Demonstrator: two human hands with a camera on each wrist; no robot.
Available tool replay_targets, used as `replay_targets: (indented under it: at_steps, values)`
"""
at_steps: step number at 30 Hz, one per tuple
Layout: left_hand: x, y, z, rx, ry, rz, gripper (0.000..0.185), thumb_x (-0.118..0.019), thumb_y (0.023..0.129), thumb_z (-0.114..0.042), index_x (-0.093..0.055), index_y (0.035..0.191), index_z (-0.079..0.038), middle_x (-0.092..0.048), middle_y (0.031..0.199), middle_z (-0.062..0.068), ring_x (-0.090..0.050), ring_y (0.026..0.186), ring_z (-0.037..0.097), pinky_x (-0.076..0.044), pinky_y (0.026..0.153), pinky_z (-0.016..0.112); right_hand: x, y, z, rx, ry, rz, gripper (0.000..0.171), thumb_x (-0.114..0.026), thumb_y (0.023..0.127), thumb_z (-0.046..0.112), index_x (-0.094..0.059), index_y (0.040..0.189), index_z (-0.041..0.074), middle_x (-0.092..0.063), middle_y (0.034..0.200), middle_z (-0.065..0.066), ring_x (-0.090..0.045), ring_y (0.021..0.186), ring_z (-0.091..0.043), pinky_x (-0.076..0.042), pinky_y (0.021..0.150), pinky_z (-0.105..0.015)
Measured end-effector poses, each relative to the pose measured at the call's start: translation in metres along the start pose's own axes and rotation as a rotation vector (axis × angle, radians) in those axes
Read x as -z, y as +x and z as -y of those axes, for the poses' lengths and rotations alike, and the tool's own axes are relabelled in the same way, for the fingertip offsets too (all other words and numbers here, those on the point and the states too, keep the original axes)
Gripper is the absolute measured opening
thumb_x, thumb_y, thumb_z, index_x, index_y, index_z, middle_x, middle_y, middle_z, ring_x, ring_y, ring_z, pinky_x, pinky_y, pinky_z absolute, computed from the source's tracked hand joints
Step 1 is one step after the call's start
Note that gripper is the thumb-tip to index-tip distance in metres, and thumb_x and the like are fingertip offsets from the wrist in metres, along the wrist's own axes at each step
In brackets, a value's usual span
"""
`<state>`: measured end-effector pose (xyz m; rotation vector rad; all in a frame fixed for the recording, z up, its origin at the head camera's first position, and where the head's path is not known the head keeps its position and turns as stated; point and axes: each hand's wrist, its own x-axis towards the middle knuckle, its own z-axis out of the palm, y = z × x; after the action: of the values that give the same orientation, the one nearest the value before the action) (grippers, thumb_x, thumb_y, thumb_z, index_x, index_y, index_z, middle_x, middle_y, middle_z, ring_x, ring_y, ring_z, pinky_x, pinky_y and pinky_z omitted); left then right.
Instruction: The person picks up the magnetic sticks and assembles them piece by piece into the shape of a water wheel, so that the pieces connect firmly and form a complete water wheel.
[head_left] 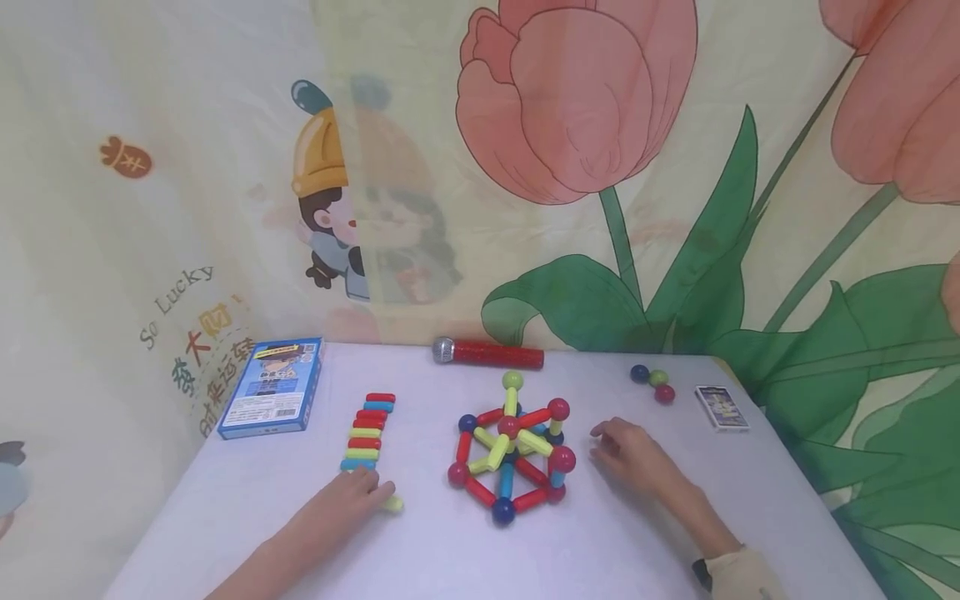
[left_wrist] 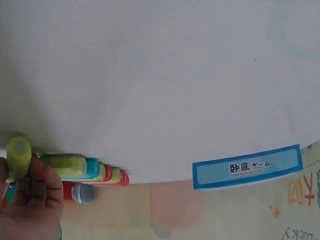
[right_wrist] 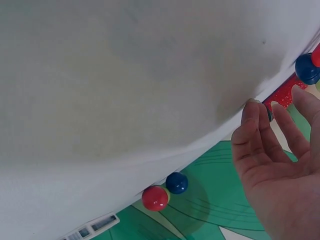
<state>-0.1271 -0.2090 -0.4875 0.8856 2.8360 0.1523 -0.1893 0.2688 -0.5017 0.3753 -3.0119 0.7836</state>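
While the left hand (head_left: 347,498) pinches a yellow-green stick (head_left: 392,503) at the near end of the stick row (head_left: 369,429), the right hand (head_left: 628,454) rests relaxed beside the ball-and-stick model (head_left: 512,450) on the white table (head_left: 645,533), backed by tulip-print cloth (head_left: 675,183).

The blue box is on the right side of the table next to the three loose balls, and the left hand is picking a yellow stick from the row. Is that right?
Not quite. The blue box lies on the table's left side, beside the row of sticks, as the head view shows. The three loose balls are far right. The left hand does hold a yellow stick.
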Motion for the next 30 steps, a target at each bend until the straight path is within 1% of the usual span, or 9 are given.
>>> replay_targets:
  at_steps: [4, 11, 13, 16, 18, 20, 23, 26, 30]
  values:
    - [-0.007, -0.001, 0.000, -0.038, 0.065, -0.003, 0.064, -0.093, 0.085, -0.020, -0.064, 0.141, -0.013, -0.066, 0.125, 0.009, -0.062, 0.120, 0.030, -0.058, 0.102, 0.052, -0.002, -0.001, 0.000, 0.002, -0.005, 0.002, 0.030, -0.088, 0.091, 0.011, -0.075, 0.118, 0.008, -0.073, 0.104, -0.001, -0.072, 0.100, -0.021, -0.063, 0.087, -0.039]
    - [-0.007, 0.003, -0.001, -0.138, 0.261, -0.131, 0.056, -0.095, 0.084, -0.019, -0.064, 0.130, -0.015, -0.067, 0.132, 0.009, -0.063, 0.125, 0.031, -0.057, 0.103, 0.054, -0.003, -0.002, -0.001, -0.001, -0.018, -0.007, 0.031, -0.088, 0.091, 0.013, -0.075, 0.119, 0.009, -0.073, 0.104, 0.001, -0.072, 0.100, -0.020, -0.064, 0.086, -0.037]
    - [-0.006, 0.006, -0.004, -0.138, 0.250, -0.156, 0.053, -0.093, 0.085, -0.016, -0.065, 0.129, -0.013, -0.068, 0.131, 0.009, -0.063, 0.124, 0.030, -0.057, 0.102, 0.053, -0.003, -0.003, -0.001, -0.004, -0.013, -0.011, 0.031, -0.088, 0.090, 0.012, -0.075, 0.119, 0.009, -0.072, 0.103, 0.001, -0.072, 0.099, -0.020, -0.063, 0.086, -0.037]
    - [-0.005, 0.009, -0.008, -0.111, 0.164, -0.169, 0.050, -0.091, 0.087, -0.014, -0.066, 0.130, -0.010, -0.070, 0.124, 0.008, -0.065, 0.119, 0.028, -0.059, 0.101, 0.048, -0.004, -0.004, -0.001, -0.001, -0.006, -0.017, 0.031, -0.088, 0.090, 0.011, -0.075, 0.119, 0.008, -0.072, 0.103, 0.000, -0.072, 0.099, -0.020, -0.063, 0.085, -0.037]
    - [-0.006, 0.011, -0.010, -0.097, 0.116, -0.162, 0.050, -0.091, 0.087, -0.015, -0.066, 0.130, -0.009, -0.069, 0.119, 0.006, -0.064, 0.113, 0.025, -0.061, 0.098, 0.044, -0.004, -0.005, -0.001, -0.002, -0.005, -0.017, 0.031, -0.088, 0.091, 0.011, -0.075, 0.119, 0.009, -0.072, 0.103, 0.000, -0.072, 0.099, -0.019, -0.063, 0.086, -0.036]
    - [-0.008, 0.012, -0.008, -0.093, 0.099, -0.139, 0.056, -0.092, 0.085, -0.015, -0.065, 0.134, -0.009, -0.068, 0.120, 0.006, -0.065, 0.114, 0.025, -0.061, 0.097, 0.042, -0.004, -0.006, 0.000, -0.002, -0.005, -0.011, 0.031, -0.088, 0.091, 0.011, -0.075, 0.119, 0.008, -0.073, 0.103, 0.000, -0.072, 0.099, -0.019, -0.063, 0.085, -0.036]
    - [-0.012, 0.014, -0.006, -0.149, 0.188, -0.130, 0.061, -0.095, 0.083, -0.019, -0.064, 0.135, -0.011, -0.068, 0.118, 0.005, -0.065, 0.113, 0.024, -0.062, 0.096, 0.037, -0.004, -0.008, 0.000, -0.010, -0.003, -0.002, 0.032, -0.088, 0.091, 0.012, -0.075, 0.120, 0.008, -0.072, 0.102, 0.001, -0.072, 0.097, -0.017, -0.063, 0.084, -0.034]
    - [-0.013, 0.015, -0.005, -0.207, 0.296, -0.153, 0.063, -0.098, 0.080, -0.023, -0.064, 0.132, -0.013, -0.069, 0.118, 0.005, -0.067, 0.112, 0.023, -0.062, 0.095, 0.034, -0.003, -0.011, 0.001, -0.015, 0.000, -0.003, 0.033, -0.088, 0.090, 0.011, -0.075, 0.120, 0.008, -0.072, 0.101, 0.002, -0.072, 0.097, -0.017, -0.063, 0.083, -0.033]
    - [-0.013, 0.017, -0.005, -0.225, 0.367, -0.191, 0.066, -0.098, 0.079, -0.025, -0.064, 0.133, -0.013, -0.070, 0.121, 0.005, -0.066, 0.114, 0.022, -0.061, 0.098, 0.035, -0.003, -0.014, -0.002, -0.008, 0.002, -0.013, 0.033, -0.088, 0.090, 0.011, -0.075, 0.119, 0.009, -0.072, 0.101, 0.002, -0.072, 0.097, -0.017, -0.062, 0.083, -0.031]
